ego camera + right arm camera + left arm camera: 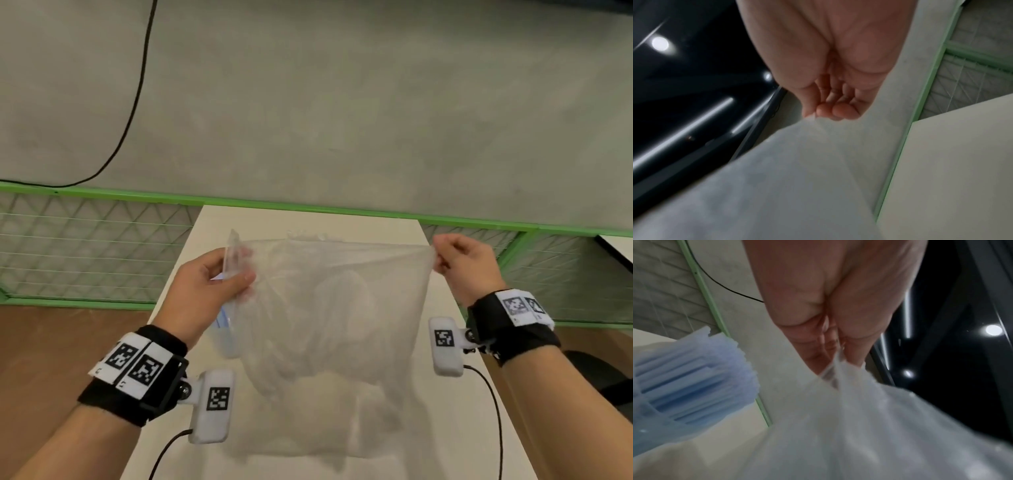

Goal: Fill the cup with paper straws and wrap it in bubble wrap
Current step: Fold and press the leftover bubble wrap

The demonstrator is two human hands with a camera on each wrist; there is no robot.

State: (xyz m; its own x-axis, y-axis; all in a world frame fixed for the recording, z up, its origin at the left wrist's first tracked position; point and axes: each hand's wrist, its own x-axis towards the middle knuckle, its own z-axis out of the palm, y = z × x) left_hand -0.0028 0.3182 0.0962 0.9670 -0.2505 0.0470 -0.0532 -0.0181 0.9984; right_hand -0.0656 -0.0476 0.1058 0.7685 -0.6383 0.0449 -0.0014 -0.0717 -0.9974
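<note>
Pinching the two top corners of the translucent bubble-wrap sheet (329,308), our left hand (209,291) and right hand (466,263) hold it stretched in mid-frame above the white table (459,428). At the left wrist view's left edge, the clear cup (655,433) already holds pale blue paper straws (701,378), so filling looks done. Wrapping is still ahead, by our judgement.

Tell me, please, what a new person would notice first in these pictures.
First, the sheet of bubble wrap, held up over the white table, with the left hand and the right hand each pinching a top corner. Next, in the left wrist view, the blue paper straws in a cup, to the left of the sheet.
</note>
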